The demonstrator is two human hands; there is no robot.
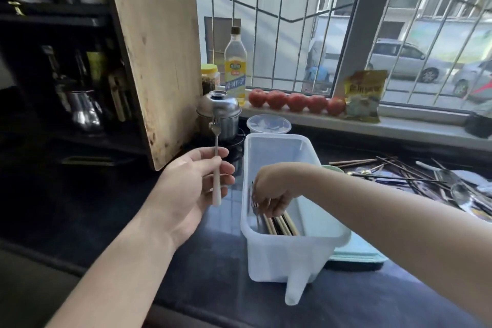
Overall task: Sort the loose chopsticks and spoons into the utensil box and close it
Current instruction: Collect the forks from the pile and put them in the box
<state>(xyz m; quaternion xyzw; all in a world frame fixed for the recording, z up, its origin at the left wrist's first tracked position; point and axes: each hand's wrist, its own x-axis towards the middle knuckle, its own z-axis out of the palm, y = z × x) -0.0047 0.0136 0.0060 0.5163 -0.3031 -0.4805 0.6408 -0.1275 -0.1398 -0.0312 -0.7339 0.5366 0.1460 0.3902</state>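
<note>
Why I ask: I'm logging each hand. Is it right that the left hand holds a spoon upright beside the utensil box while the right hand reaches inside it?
Not quite. The head view shows the left hand holding a small fork, not a spoon, upright beside the utensil box. The right hand does reach inside it.

Left hand (pixel 194 181): palm turned up and inward, forearm reaching in from lower left. Thumb and curled fingers pinch a fork (pixel 216 165) upright, tines up. Right hand (pixel 271 194): just right of the left, forearm crossing from the right edge, wrist bent down, fingers curled downward round thin metal utensils (pixel 254 205); exact grip unclear.
</note>
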